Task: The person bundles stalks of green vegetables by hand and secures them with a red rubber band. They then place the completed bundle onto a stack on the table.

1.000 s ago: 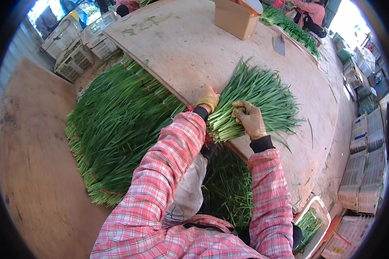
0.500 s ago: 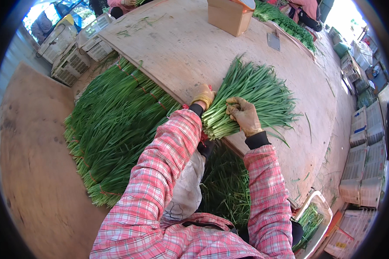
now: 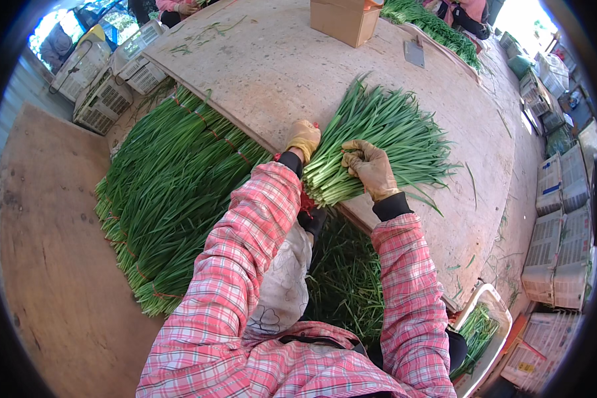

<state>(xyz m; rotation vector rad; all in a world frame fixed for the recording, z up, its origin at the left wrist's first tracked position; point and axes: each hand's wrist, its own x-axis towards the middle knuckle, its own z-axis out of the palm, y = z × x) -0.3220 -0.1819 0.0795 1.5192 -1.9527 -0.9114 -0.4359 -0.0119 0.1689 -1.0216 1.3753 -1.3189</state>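
Observation:
A loose bunch of garlic chives (image 3: 385,136) lies on the wooden table, its pale stem ends toward me at the edge. My left hand (image 3: 304,138), in a tan glove, is closed against the bunch's left side near the stems. A small red bit shows at its fingertips; what it grips is hidden. Over the bunch's right side, my gloved right hand (image 3: 373,171) has its fingers curled in a pinch. Anything between those fingertips is too small to make out. Red ties (image 3: 306,203) hang below the bunch at the table edge.
Banded chive bundles (image 3: 172,192) are piled left of the table (image 3: 259,73). A cardboard box (image 3: 345,21) and a flat metal blade (image 3: 414,53) sit toward the far side. Loose greens (image 3: 345,272) lie below me, beside a white basket (image 3: 501,318). Crates (image 3: 544,255) line the right; other people sit beyond.
My view has shifted slightly. Both hands stay at the bunch, the left still at the stems and the right still pinched over the leaves.

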